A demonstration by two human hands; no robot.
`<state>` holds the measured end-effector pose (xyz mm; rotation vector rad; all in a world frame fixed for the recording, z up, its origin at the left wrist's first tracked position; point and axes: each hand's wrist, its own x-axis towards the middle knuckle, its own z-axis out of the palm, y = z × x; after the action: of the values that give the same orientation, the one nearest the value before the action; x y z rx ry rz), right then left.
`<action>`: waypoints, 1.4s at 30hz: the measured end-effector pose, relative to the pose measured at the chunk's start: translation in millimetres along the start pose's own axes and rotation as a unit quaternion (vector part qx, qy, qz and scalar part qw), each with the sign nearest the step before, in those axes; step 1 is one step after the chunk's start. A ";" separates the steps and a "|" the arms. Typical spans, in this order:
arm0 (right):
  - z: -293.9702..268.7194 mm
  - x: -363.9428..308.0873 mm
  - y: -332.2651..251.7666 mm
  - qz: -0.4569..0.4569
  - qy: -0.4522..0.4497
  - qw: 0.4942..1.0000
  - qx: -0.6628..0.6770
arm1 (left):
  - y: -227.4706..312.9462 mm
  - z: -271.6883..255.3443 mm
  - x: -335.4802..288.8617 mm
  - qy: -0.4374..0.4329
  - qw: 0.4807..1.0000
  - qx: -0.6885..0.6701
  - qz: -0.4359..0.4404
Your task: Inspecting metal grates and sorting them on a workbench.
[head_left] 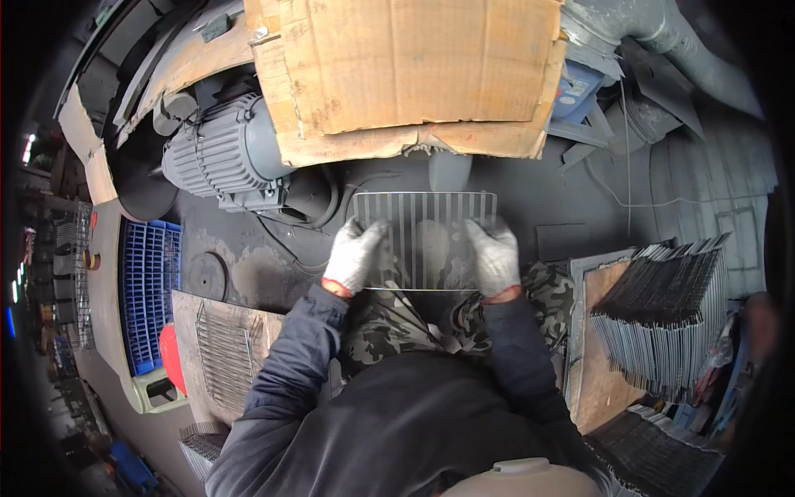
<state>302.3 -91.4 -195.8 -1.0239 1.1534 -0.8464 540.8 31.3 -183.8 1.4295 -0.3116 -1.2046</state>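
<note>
A rectangular wire rack (424, 198) with many thin parallel bars is held level in front of me, over my camouflage trousers. My left hand (354, 257), in a whitish work glove, grips its left side with the thumb on top. On the opposite side my right hand (495, 258), gloved alike, closes round the edge of the rack. The fingers beneath the rack are mostly hidden by it and by the gloves.
A large cardboard sheet (414, 66) overhangs the far side. A grey finned motor (219, 153) stands at the far left. Stacked wire racks (662, 323) fill the right; more racks (225, 356) lie on a board at left, near a blue plastic crate (151, 290).
</note>
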 end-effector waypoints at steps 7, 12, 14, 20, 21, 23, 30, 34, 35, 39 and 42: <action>-73.5 -8.0 -40.4 0.049 0.028 0.997 0.057 | -34.9 73.2 23.0 -0.077 0.989 0.106 0.069; -7.3 4.3 -11.5 0.086 0.022 0.993 -0.079 | -16.1 0.4 5.1 -0.015 0.999 0.010 -0.039; 12.5 5.3 -3.8 0.012 -0.012 0.983 -0.183 | -9.0 -18.2 2.0 0.023 0.999 -0.021 0.008; -40.2 -7.5 -34.8 0.025 0.049 0.996 0.074 | -17.2 45.7 14.8 -0.092 0.992 0.087 -0.002; -53.3 -8.4 -41.8 0.048 0.066 0.995 0.052 | -21.2 63.2 16.9 -0.090 0.992 0.089 0.015; -62.4 -4.0 -45.6 0.098 0.129 0.987 -0.017 | -25.1 74.8 19.6 -0.080 0.993 0.082 0.036; 4.3 28.3 9.6 0.082 -0.035 0.991 -0.099 | -4.3 -16.9 0.2 0.031 0.997 -0.038 -0.055; -18.4 25.0 -6.2 -0.222 -0.107 0.909 -0.337 | 8.8 -7.7 16.3 0.009 0.996 0.001 -0.094; -29.8 19.1 -18.1 -0.133 -0.107 0.936 -0.306 | 8.5 6.1 20.4 -0.024 0.997 0.012 -0.077; -74.7 -23.7 -72.3 0.104 0.005 0.994 -0.025 | -5.8 71.7 30.3 -0.098 0.989 0.033 -0.103; -75.3 -30.4 -84.0 0.061 0.009 0.998 0.011 | -12.4 78.2 28.2 -0.132 0.987 0.002 -0.096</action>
<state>220.7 -105.2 -113.4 -0.9204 1.2075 -0.7711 485.9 -32.0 -191.0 1.3254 -0.3630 -1.5572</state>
